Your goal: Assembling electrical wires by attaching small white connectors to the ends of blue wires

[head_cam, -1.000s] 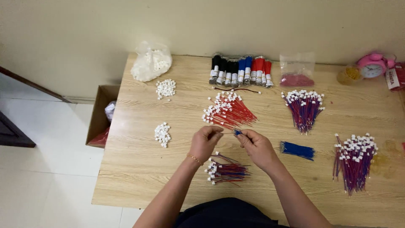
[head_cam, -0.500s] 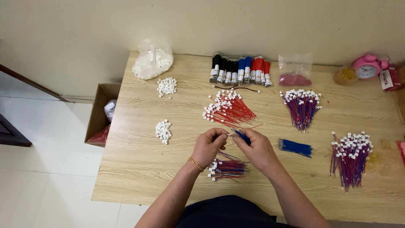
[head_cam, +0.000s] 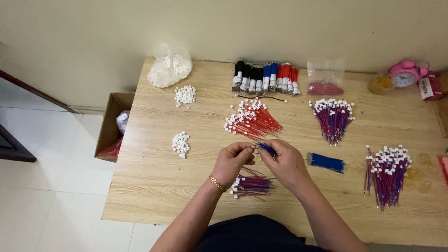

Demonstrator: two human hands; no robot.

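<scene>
Where white floor tiles (head_cam: 51,186) end, wooden table (head_cam: 177,196) stands.

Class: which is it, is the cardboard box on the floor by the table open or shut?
Open. The cardboard box shows its inside from above, with a silvery bag and something red in it.

Hands (head_cam: 259,161) closer together, fingertips meeting.
</scene>
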